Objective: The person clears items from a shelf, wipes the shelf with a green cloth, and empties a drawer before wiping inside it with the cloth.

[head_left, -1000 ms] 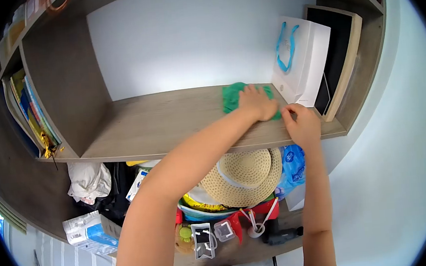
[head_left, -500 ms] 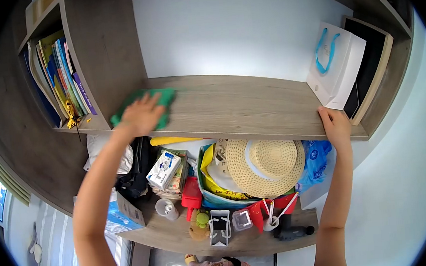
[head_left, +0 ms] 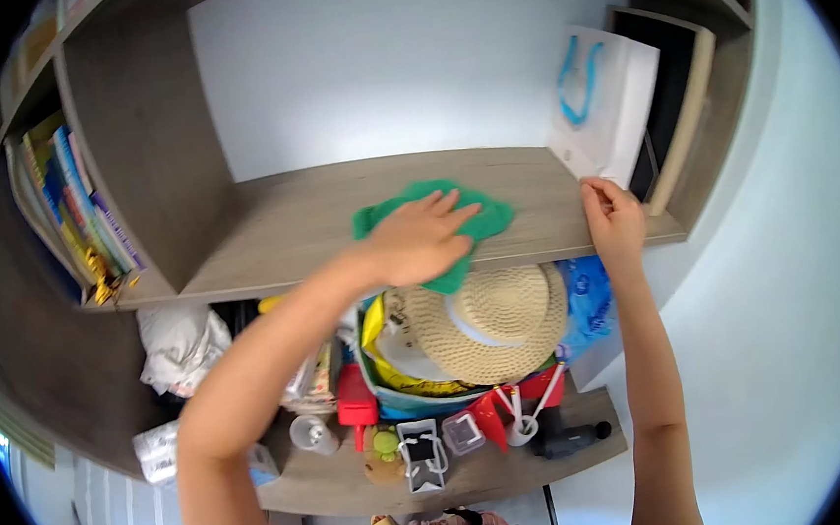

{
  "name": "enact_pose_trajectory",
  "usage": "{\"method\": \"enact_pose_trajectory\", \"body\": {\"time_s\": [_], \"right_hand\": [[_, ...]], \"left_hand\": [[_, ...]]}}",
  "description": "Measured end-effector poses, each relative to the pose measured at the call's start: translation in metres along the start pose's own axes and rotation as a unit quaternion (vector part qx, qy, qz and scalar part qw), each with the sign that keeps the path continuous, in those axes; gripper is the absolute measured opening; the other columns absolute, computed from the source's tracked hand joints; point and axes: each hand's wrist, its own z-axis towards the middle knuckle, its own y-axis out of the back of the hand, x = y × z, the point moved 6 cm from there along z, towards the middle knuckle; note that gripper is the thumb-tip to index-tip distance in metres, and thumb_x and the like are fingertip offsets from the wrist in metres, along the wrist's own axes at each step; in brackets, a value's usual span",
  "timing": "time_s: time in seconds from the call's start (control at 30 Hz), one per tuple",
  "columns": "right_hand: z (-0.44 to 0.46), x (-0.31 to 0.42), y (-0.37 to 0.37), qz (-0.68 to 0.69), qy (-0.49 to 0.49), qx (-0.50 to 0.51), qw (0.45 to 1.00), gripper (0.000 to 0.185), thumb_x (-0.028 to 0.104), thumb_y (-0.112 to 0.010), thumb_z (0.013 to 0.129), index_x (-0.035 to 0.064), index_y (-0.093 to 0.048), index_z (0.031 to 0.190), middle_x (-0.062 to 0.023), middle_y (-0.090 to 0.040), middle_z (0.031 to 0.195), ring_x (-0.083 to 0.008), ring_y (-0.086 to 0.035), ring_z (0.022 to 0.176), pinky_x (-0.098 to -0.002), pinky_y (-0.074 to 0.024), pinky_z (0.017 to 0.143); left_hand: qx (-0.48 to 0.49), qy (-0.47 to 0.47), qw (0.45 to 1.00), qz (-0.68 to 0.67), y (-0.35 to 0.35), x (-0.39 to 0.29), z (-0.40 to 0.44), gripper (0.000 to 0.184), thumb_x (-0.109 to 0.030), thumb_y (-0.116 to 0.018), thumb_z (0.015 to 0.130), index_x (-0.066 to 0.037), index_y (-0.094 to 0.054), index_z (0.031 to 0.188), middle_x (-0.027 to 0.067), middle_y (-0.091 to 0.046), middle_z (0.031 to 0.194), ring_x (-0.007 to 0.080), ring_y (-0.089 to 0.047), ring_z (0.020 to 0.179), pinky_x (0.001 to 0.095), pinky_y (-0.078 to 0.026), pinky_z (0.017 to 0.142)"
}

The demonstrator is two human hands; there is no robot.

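My left hand (head_left: 425, 236) lies palm down on a green cloth (head_left: 484, 220), fingers spread, pressing it against the wooden shelf (head_left: 307, 207). Part of the cloth hangs over the shelf's front edge. At the right end of the shelf, my right hand (head_left: 616, 215) is closed round the front edge, its fingers curled. Just behind it stands a white paper bag (head_left: 609, 99) with blue handles. Below my left hand, on the lower surface, a straw hat (head_left: 490, 331) rests on top of a filled bin.
A dark board with a pale frame (head_left: 689, 108) leans beside the paper bag. Books (head_left: 79, 196) fill the left compartment. Below are a red container (head_left: 356, 398), a clear cup (head_left: 312, 435), a small grey-white box (head_left: 422, 455), a blue plastic bag (head_left: 589, 299) and a dark grey device (head_left: 572, 438).
My left hand has slid the green cloth from the shelf's left end to the right, near its middle. My right hand stays at the shelf edge. The view has shifted.
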Motion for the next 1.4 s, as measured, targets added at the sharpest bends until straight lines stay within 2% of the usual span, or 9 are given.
{"method": "enact_pose_trajectory", "body": {"time_s": [0.03,0.13,0.33,0.43,0.57,0.83,1.0,1.23,1.4], "right_hand": [[0.005,-0.009,0.006,0.076,0.003,-0.045,0.996,0.032,0.026,-0.062,0.084,0.0026,-0.062,0.106,-0.0168,-0.064,0.102,-0.0333,-0.062,0.088,-0.0421,-0.0480,0.079],[0.034,-0.029,0.024,-0.030,0.037,-0.141,0.989,0.057,0.026,-0.071,0.076,-0.0047,-0.049,0.120,-0.0216,-0.053,0.118,-0.0360,-0.056,0.101,-0.0426,-0.0445,0.089],[0.063,-0.027,0.013,-0.194,0.019,-0.125,0.973,0.093,0.036,-0.075,0.069,-0.0113,-0.028,0.133,-0.0298,-0.048,0.116,-0.0412,-0.050,0.107,-0.0427,-0.0437,0.089],[0.072,-0.027,0.005,-0.190,-0.009,-0.107,0.976,0.100,0.037,-0.076,0.067,-0.0095,-0.020,0.136,-0.0301,-0.049,0.114,-0.0416,-0.053,0.103,-0.0424,-0.0469,0.084],[0.078,-0.030,0.006,-0.153,-0.045,-0.083,0.984,0.095,0.030,-0.073,0.069,-0.0072,-0.019,0.137,-0.0293,-0.049,0.114,-0.0380,-0.058,0.095,-0.0410,-0.0504,0.076],[0.033,-0.001,0.065,-0.014,-0.009,-0.259,0.966,0.079,0.021,-0.067,0.071,-0.0003,-0.030,0.137,-0.0248,-0.045,0.129,-0.0375,-0.050,0.114,-0.0412,-0.0424,0.093],[-0.038,0.012,0.138,0.105,-0.036,-0.293,0.950,0.074,0.007,-0.062,0.079,-0.0008,-0.023,0.141,-0.0199,-0.039,0.135,-0.0270,-0.048,0.117,-0.0363,-0.0427,0.093],[-0.093,-0.017,0.194,0.081,-0.056,-0.326,0.940,0.075,0.004,-0.058,0.077,0.0001,-0.021,0.142,-0.0201,-0.037,0.136,-0.0271,-0.043,0.123,-0.0370,-0.0399,0.096],[-0.120,-0.030,0.216,0.081,-0.073,-0.311,0.944,0.076,0.003,-0.056,0.075,0.0004,-0.021,0.143,-0.0211,-0.038,0.136,-0.0276,-0.042,0.123,-0.0373,-0.0395,0.096]], "left_hand": [[0.022,0.003,1.000,0.018,0.003,0.011,0.006,0.058,-0.039,-0.032,0.094,-0.010,-0.028,0.144,0.0212,-0.022,0.148,0.0362,-0.017,0.139,0.0451,-0.016,0.112],[0.041,0.105,0.992,0.060,0.008,0.048,0.024,0.059,-0.045,-0.028,0.094,-0.017,-0.023,0.146,0.0167,-0.015,0.152,0.0343,-0.012,0.140,0.0502,-0.013,0.112],[0.053,0.184,0.980,0.054,-0.003,0.057,0.083,0.066,-0.049,-0.026,0.094,-0.011,-0.018,0.147,0.0186,-0.013,0.152,0.0337,-0.011,0.141,0.0502,-0.012,0.112],[0.050,0.089,0.993,0.055,-0.016,0.021,0.101,0.067,-0.049,-0.025,0.092,-0.009,-0.019,0.146,0.0192,-0.013,0.151,0.0337,-0.012,0.140,0.0497,-0.013,0.112],[0.059,-0.005,0.998,0.038,-0.020,-0.014,0.102,0.066,-0.049,-0.025,0.093,-0.010,-0.019,0.146,0.0193,-0.014,0.151,0.0338,-0.013,0.140,0.0481,-0.013,0.113],[0.071,-0.077,0.994,0.014,-0.023,-0.001,0.117,0.064,-0.048,-0.025,0.093,-0.012,-0.020,0.147,0.0187,-0.014,0.151,0.0334,-0.012,0.141,0.0467,-0.013,0.113],[0.069,-0.055,0.996,0.023,-0.031,-0.014,0.148,0.064,-0.045,-0.029,0.093,-0.011,-0.019,0.147,0.0204,-0.013,0.151,0.0334,-0.012,0.140,0.0446,-0.013,0.113],[0.069,-0.067,0.995,0.021,-0.050,-0.047,0.230,0.064,-0.046,-0.025,0.093,-0.013,-0.018,0.147,0.0171,-0.012,0.152,0.0320,-0.011,0.141,0.0475,-0.014,0.113],[0.033,0.040,0.998,0.019,-0.056,-0.047,0.279,0.066,-0.049,-0.026,0.092,-0.013,-0.022,0.146,0.0135,-0.015,0.153,0.0293,-0.013,0.141,0.0476,-0.015,0.112]]}}
